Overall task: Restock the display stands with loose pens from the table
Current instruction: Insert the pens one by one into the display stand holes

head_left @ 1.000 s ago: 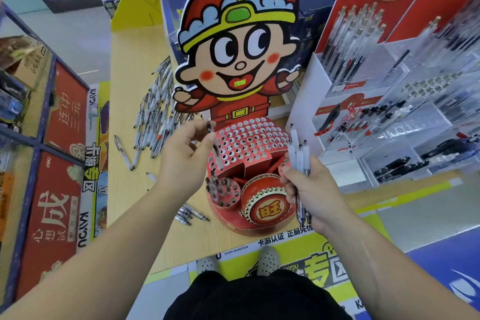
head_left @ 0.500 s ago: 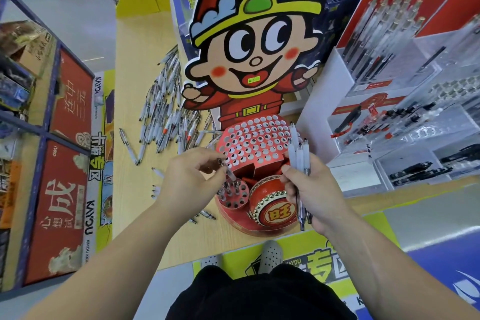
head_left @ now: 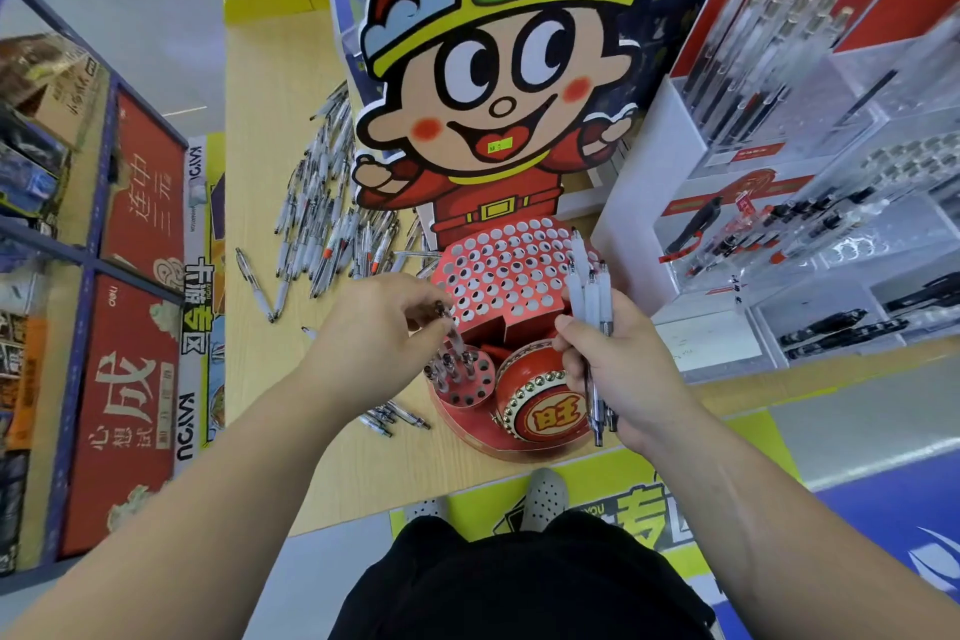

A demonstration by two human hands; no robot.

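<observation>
A red cartoon-figure pen stand [head_left: 511, 276] with many round holes sits at the table's front edge. Its small round front holder [head_left: 462, 379] has a few pens standing in it. My left hand [head_left: 374, 327] pinches one pen [head_left: 451, 327] by its top, tip down over that small holder. My right hand [head_left: 618, 369] grips a bundle of white pens [head_left: 589, 296] upright beside the stand's red drum. A heap of loose pens [head_left: 327, 218] lies on the table to the left of the stand.
A few more pens [head_left: 395, 418] lie under my left wrist. A white and clear pen rack [head_left: 810, 203] stands close on the right. Red boxed shelving [head_left: 130, 327] runs along the left. The wooden table [head_left: 270, 120] stretches away behind the heap.
My left hand has brought its pen down from the large perforated panel to the small round holder. My right hand has kept its bundle in place. The view has tilted slightly.
</observation>
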